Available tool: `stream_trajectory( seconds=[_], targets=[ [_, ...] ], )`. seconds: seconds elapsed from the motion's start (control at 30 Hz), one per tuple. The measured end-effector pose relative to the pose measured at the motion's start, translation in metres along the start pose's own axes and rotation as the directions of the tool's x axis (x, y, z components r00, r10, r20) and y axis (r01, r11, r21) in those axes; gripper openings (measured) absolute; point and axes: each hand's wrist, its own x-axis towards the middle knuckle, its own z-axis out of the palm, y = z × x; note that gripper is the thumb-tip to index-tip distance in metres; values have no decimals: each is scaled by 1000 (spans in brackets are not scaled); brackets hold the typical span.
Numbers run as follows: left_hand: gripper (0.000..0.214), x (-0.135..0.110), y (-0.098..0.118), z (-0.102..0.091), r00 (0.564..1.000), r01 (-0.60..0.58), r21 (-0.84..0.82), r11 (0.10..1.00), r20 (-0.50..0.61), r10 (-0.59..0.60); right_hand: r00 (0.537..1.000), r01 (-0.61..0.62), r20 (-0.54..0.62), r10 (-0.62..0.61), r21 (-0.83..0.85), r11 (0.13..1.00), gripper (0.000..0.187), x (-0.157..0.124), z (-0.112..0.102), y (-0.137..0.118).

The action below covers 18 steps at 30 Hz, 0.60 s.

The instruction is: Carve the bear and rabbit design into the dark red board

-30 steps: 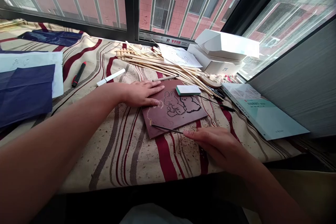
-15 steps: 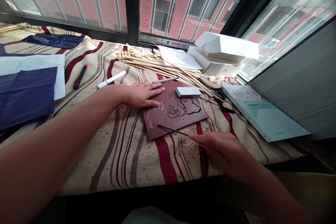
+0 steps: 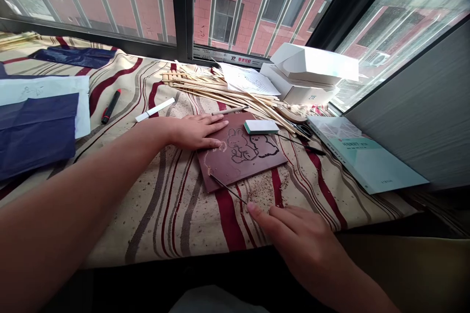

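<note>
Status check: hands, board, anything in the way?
Left hand spread over brown board. Right hand gripping thin tool, tip by board's near-left corner. White-topped block on far side, clear of tip.

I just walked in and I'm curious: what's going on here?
A person's left hand rests on the far left part of a brown board. The right hand holds a thin tool, its tip by the board's near left corner. Two animal outlines mark the board, and a white block lies at its far right. Crumbs litter the cloth.

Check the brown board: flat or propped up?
Flat: the brown board lies along the striped cloth, left hand spread across its left edge.
</note>
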Motion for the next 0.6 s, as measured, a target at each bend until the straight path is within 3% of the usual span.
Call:
stream_trajectory(
  seconds=[0.2,0.43,0.6],
  targets=[
    [90,-1,2,0,1000,-1,10,1000,4,1,1000,-2,-10,2,-49,999,39,3,-3,-11],
    [89,3,-6,5,999,-32,9,999,-38,33,996,-72,-63,62,-178,981,44,10,-1,-53],
    [90,3,-7,10,998,-33,-8,999,-54,32,993,-109,-55,103,-138,984,46,12,1,-54]
  ],
)
